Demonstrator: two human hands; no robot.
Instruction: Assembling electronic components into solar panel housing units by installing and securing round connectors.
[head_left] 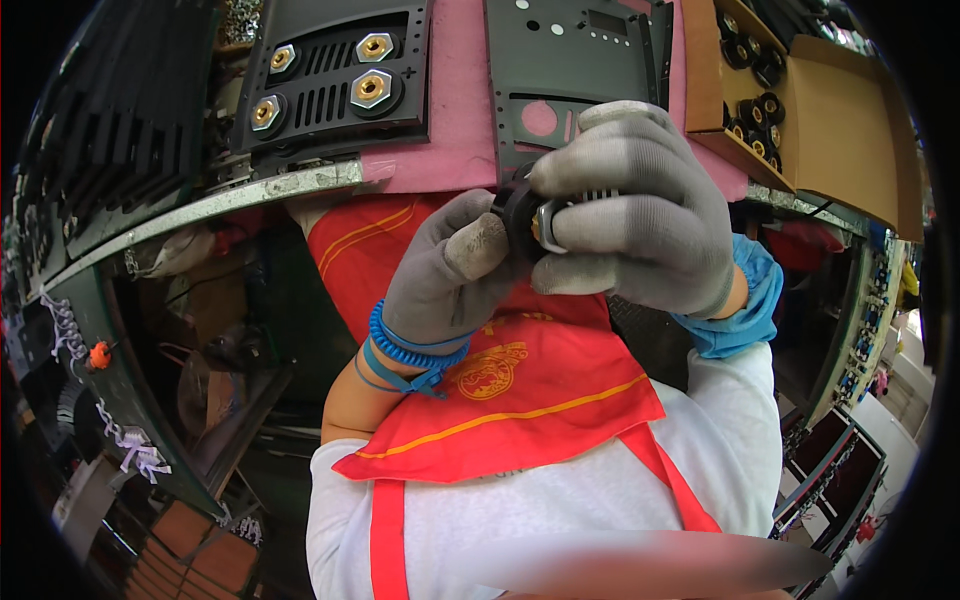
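In front of my chest, at the table's edge, I hold a black round socket connector [516,222] in both hands. My left hand [455,262], in a grey glove, is closed around its left side. A silver hex nut [547,226] sits on its right side, with the fingers of my gloved right hand [640,205] closed over it. Just beyond lies a dark metal panel [565,55] with round holes, partly hidden by my right hand. To its left, another dark panel [335,75] carries several black sockets with brass centres and hex nuts.
A pink mat [455,110] covers the tabletop under the panels. An open cardboard box [845,135] at the right holds several black connectors. Dark metal parts [120,140] are stacked at the far left. The metal table edge [250,195] runs before me, with shelves below.
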